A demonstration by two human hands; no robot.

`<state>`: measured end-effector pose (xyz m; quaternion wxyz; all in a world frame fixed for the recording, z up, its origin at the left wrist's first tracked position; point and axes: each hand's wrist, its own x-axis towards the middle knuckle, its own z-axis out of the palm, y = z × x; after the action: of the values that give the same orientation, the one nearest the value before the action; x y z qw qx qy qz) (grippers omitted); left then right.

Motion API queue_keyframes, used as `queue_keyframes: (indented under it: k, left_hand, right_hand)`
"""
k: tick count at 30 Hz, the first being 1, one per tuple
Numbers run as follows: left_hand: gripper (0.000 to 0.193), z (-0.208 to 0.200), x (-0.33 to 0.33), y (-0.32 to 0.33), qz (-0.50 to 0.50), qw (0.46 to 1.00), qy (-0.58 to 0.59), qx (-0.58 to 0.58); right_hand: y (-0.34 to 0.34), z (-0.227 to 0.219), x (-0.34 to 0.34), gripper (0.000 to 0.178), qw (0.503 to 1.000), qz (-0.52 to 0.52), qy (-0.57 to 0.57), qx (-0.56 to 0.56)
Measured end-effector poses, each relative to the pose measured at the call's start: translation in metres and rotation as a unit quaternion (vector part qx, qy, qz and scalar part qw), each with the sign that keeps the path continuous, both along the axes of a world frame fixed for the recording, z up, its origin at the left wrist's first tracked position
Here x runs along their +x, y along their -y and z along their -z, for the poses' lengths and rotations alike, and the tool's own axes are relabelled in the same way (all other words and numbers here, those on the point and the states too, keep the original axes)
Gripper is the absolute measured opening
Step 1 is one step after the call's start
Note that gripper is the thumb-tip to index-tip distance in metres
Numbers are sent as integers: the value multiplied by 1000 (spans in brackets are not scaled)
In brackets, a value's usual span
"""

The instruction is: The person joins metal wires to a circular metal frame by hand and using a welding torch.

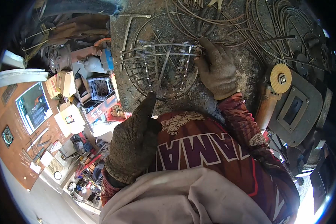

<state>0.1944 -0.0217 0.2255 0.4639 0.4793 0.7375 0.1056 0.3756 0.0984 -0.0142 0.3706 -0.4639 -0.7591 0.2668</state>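
Observation:
A round basket-like frame of metal rods (149, 55) rests on the worn workbench (246, 63), its curved bars crossing a ring. My right hand (217, 69), in a dirty grey-brown glove, grips the right end of the upper bars between thumb and fingers. My left hand (132, 140), gloved alike, is at the near side of the frame. One finger of it stretches to the near rim, and the others are curled. A straight grey bar (163, 71) slants across the frame toward that fingertip; I cannot make out whether the hand holds it.
An angle grinder (267, 100) with a yellowish disc and a welding mask (293, 112) lie at right. Coiled rods (265, 22) and pliers (209, 18) occupy the bench's far side. A chipping hammer (127, 33) lies at far left. Leftward are a crate (100, 89) and a tool board (22, 142).

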Motion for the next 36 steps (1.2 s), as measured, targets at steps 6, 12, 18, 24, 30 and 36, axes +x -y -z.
queue_keyframes:
  k: [6, 12, 18, 24, 30, 36]
  left_hand:
    - [61, 5, 1, 1, 16, 999, -29, 9]
    - [57, 7, 2, 1, 40, 997, -60, 30]
    - [53, 10, 0, 4, 35, 997, -53, 39]
    - [47, 20, -10, 3, 130, 975, -119, 137]
    - [35, 20, -19, -5, 157, 969, -120, 150]
    - [36, -1, -3, -18, 219, 954, -169, 115]
  right_hand:
    - [-1, -6, 1, 56, 1000, -2, 1, -22]
    - [2, -6, 5, 52, 997, 21, -63, -31]
    - [7, -2, 7, 52, 992, 48, -107, -37]
    - [9, 11, 9, 49, 986, 65, -139, -59]
    - [24, -26, 14, 55, 945, 58, -285, -148]
    - [106, -83, 61, 45, 949, 99, -286, -83]
